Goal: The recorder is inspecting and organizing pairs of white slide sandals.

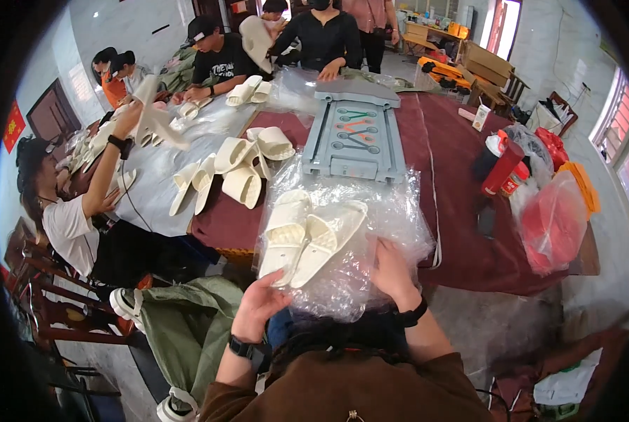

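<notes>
A pair of cream slippers (321, 239) lies side by side on a stack of clear plastic bags (399, 211) at the table edge before me. My left hand (264, 301) is closed at the heel of the left slipper, its fingertips on the sole's edge. To the right of the pair, my right hand (393, 271) rests on the plastic with its fingers stretched out and apart. Beyond the bags stands a grey plastic folding stool (356, 133) with coloured lines and dots. More cream slippers (242, 184) sit in a loose group to the left of it.
A maroon cloth (462, 204) covers the table. At its right lie a red cylinder (503, 167), a drink carton (481, 117) and a bagged pink bundle (553, 225). Co-workers handle slippers at the left and far side. A green sack (195, 337) with slippers stands on my left.
</notes>
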`<state>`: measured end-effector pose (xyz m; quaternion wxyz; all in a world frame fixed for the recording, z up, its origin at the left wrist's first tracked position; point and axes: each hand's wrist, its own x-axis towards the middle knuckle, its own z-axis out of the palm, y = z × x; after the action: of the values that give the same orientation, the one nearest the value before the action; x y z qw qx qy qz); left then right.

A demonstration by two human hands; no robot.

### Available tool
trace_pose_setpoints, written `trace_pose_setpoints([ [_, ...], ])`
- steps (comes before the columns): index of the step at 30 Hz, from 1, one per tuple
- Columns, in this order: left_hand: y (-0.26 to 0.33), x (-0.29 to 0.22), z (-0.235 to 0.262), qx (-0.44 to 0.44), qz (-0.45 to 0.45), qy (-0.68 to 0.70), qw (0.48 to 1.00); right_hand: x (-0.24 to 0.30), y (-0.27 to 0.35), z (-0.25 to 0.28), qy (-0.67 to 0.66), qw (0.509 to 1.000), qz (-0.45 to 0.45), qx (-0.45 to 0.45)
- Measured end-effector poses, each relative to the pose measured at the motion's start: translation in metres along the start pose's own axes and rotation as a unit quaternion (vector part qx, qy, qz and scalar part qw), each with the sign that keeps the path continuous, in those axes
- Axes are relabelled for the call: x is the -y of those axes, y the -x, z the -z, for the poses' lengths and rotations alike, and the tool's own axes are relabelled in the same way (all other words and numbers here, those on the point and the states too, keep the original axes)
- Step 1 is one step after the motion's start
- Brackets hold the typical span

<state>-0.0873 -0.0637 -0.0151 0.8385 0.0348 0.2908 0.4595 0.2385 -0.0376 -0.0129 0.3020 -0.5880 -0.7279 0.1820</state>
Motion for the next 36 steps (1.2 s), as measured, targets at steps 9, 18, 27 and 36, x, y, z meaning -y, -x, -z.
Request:
trace_pose_setpoints([
  [9,0.166,-0.057,0.040,-0.192,-0.390,-0.278,0.857,0.007,0.005,-0.012,0.054,0.998,0.021,-0.010],
  [18,0.259,-0.097,0.118,-0.577,-0.242,-0.641,0.444,0.002,0.007,-0.024,0.072,0.995,0.045,-0.046],
  [27,0.158,-0.046,0.332,-0.644,-0.062,-0.612,0.456,0.004,0.009,-0.022,0.073,0.996,0.036,-0.039],
  [36,0.129,-0.059,0.363,-0.554,-0.255,-0.272,0.744,0.006,0.009,-0.025,0.089,0.994,0.044,-0.050],
])
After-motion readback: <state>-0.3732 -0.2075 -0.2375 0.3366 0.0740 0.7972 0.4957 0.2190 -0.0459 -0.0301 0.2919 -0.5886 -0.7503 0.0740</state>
